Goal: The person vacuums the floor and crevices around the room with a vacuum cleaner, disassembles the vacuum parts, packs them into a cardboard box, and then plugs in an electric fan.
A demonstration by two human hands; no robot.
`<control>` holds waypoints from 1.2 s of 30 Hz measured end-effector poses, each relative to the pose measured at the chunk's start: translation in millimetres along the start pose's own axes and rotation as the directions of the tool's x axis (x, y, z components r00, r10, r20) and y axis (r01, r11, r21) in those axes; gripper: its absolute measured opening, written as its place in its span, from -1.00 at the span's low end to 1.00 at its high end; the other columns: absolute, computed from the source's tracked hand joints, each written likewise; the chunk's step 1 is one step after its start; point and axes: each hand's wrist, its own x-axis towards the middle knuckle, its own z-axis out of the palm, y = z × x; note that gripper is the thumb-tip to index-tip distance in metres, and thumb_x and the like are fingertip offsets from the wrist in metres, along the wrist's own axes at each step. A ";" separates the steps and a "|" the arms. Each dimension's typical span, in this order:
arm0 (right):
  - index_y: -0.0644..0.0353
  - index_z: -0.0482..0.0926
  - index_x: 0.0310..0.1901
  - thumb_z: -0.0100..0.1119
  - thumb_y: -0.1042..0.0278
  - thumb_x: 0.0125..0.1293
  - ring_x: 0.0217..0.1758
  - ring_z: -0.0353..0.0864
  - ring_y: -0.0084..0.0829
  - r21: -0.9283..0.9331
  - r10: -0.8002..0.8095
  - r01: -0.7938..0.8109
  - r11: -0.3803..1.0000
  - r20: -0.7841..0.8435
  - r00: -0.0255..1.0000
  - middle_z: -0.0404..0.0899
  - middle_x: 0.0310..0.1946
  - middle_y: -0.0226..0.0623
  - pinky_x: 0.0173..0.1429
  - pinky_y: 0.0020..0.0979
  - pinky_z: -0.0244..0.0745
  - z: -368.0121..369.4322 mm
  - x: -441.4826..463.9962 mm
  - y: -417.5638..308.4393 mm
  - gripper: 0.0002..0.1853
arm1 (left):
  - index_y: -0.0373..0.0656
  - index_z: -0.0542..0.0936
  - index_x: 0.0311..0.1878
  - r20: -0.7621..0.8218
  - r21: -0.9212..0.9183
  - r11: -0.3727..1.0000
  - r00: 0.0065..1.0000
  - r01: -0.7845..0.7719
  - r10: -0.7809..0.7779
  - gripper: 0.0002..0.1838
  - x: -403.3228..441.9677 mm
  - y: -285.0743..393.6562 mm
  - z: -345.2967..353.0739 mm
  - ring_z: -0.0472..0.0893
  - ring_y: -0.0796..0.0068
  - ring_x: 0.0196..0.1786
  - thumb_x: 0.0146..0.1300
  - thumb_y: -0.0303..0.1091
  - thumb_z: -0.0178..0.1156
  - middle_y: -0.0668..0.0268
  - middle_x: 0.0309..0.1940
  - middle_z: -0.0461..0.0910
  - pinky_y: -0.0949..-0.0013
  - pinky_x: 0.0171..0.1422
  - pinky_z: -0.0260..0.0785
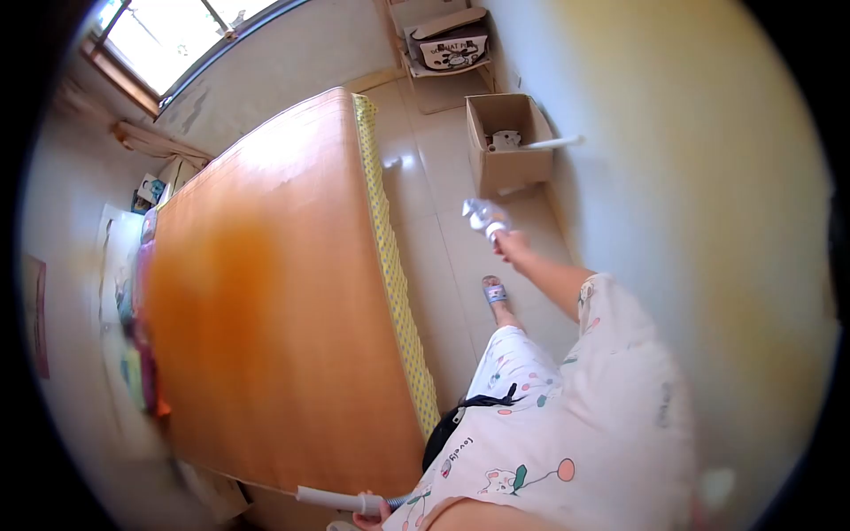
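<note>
At the lower edge, my left hand (374, 511) is closed around a white vacuum-type tube (332, 500), beside the bed's near edge. A grey ribbed hose (403, 502) shows just behind that hand. My right hand (508, 244) is stretched forward over the floor, its fingers wrapped round the white end of a whitish, partly see-through plastic piece (483, 215). That piece is blurred, and its exact kind cannot be made out. Ahead of it stands an open cardboard box (513, 168), with a white tube (551, 142) sticking out over its rim.
A bed with a brown mat (292, 292) and yellow patterned side cloth (390, 248) borders the tiled floor (434, 190) on the left. The wall (637, 150) runs along the right. A rack (443, 75) holding a printed bag (453, 55) stands at the back.
</note>
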 end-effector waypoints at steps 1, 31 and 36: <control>0.16 0.51 -0.48 0.05 0.15 0.12 -0.58 0.50 -0.59 0.010 -0.006 0.007 1.000 -0.060 0.998 0.50 -0.63 -0.44 -0.56 -0.50 0.30 -12.0 58.5 -23.6 -0.76 | -0.24 0.19 -0.20 -0.005 0.046 0.998 0.999 0.046 -0.046 -0.49 19.2 -1.4 43.5 0.42 0.06 0.05 -0.18 -0.65 0.28 -0.16 -0.01 0.36 0.17 0.13 0.28; 0.28 0.34 0.01 -0.10 0.44 0.20 -0.32 0.53 0.00 0.267 0.577 -0.515 0.815 -0.284 0.766 0.38 -0.11 0.09 -0.32 -0.07 0.52 -91.9 814.9 -38.3 -0.68 | -0.18 0.28 -0.24 -0.098 0.671 0.495 0.728 0.551 -0.678 -0.57 298.8 -96.7 568.3 0.40 0.31 -0.13 -0.14 -0.60 0.29 0.10 -0.18 0.38 0.31 -0.07 0.28; 0.23 0.37 0.03 0.02 0.21 0.20 -0.16 0.52 -0.19 0.015 0.519 -0.531 0.847 -0.237 0.821 0.43 -0.07 -0.10 -0.12 -0.20 0.49 -60.4 769.6 -98.7 -0.60 | -0.18 0.29 -0.25 -0.090 0.667 0.488 0.711 0.563 -0.697 -0.59 300.7 -100.8 572.3 0.40 0.35 -0.16 -0.14 -0.59 0.30 0.14 -0.21 0.39 0.33 -0.10 0.28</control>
